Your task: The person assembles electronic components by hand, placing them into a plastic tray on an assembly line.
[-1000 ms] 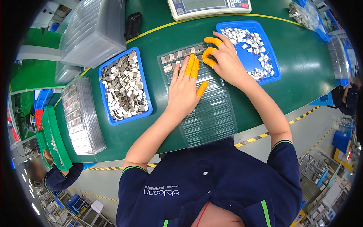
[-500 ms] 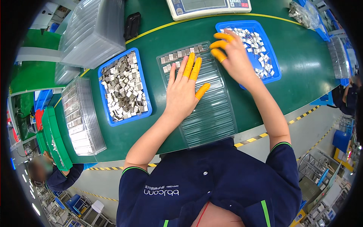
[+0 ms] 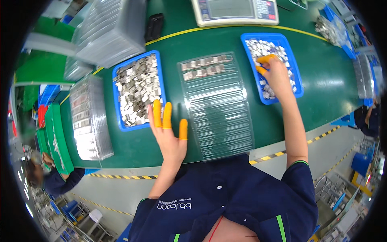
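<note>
Green table (image 3: 330,68): left hand (image 3: 169,141) at left tray (image 3: 161,76), right hand (image 3: 278,76) over right tray (image 3: 264,36).

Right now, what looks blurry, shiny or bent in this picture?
In the head view, glare streaks the clear ribbed tray and the stacked trays at left; also there, the yellow table line bows, small parts in the left blue bin look smeared, corners fade to black.
</note>
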{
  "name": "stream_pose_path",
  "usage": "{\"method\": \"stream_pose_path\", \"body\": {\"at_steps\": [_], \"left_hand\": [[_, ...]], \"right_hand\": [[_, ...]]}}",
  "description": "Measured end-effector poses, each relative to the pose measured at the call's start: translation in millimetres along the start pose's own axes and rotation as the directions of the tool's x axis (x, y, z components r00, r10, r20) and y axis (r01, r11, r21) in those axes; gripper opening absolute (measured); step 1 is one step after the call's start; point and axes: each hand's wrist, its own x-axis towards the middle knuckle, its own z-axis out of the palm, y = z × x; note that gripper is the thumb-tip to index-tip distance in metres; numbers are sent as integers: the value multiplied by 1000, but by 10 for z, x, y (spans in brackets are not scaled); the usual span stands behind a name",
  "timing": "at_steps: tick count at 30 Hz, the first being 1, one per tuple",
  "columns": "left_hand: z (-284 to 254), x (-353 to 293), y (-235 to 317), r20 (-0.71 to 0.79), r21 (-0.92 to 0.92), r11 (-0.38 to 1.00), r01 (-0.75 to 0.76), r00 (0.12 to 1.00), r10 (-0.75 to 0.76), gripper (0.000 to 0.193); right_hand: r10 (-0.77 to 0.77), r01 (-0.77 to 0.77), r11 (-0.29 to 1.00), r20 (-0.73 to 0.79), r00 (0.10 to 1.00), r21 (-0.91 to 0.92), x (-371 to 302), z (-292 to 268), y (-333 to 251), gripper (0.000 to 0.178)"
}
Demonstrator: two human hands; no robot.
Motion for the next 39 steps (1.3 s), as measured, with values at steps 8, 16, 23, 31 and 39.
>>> {"method": "stream_pose_path", "body": {"at_steps": [8,16,23,31,39], "left_hand": [[-316,421,-679,-312,145,976,160,944,-108,22],[-318,657,-831,-34,259,964,63,998,-56,19],[-317,727,-893,136,217,975,37,988,-68,16],[-438,914,-978,248,118,976,-184,957,151,14],[-429,813,-498,330,-727,553,406,914,-238,17]], "right_hand": [[-113,118,987,56,992,-105,20,-97,-117,19],[117,-130,986,122,986,103,86,-148,-66,22],[185,-180,971,-20,983,159,-84,-248,17,22],[187,-182,881,32,982,438,-484,-391,-363,21],[225,-67,791,-189,956,608,-782,-213,-971,20]]}}
